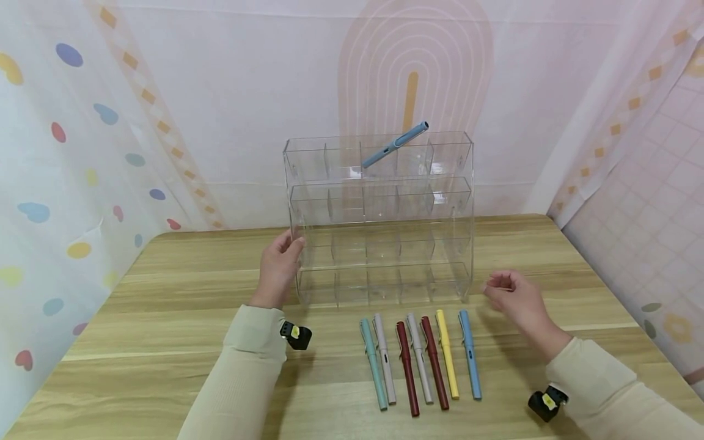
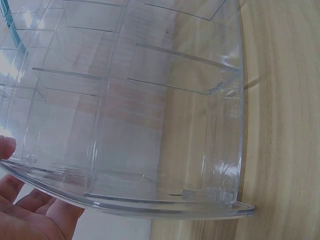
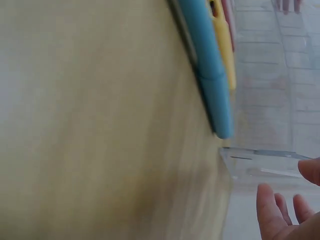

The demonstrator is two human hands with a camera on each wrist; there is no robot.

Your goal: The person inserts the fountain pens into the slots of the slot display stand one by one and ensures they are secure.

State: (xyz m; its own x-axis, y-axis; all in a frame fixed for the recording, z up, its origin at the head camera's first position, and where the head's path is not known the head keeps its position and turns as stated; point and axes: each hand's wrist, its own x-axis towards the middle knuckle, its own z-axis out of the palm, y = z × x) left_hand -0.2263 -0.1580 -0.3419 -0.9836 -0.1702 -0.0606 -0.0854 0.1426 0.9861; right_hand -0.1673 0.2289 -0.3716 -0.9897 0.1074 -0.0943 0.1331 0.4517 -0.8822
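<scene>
A clear acrylic rack (image 1: pixel 381 211) with stepped tiers of compartments stands upright on the table. My left hand (image 1: pixel 279 266) grips its left side panel; in the left wrist view the thumb (image 2: pixel 7 147) lies on one side of the panel edge and the fingers on the other. A blue pen (image 1: pixel 393 146) leans slanted in the top tier. My right hand (image 1: pixel 514 299) is off the rack's lower right corner, fingers loosely bent and holding nothing. Before the rack lie a teal pen (image 1: pixel 374 366), two grey pens, two dark red pens, a yellow pen (image 1: pixel 448 357) and a light blue pen (image 1: pixel 470 357).
Wood-grain table (image 1: pixel 165 318) surface runs to both sides of the rack. Behind it hangs a pale patterned cloth (image 1: pixel 247 91), with more cloth at left and right. Small black cameras (image 1: pixel 296 335) are strapped at both wrists.
</scene>
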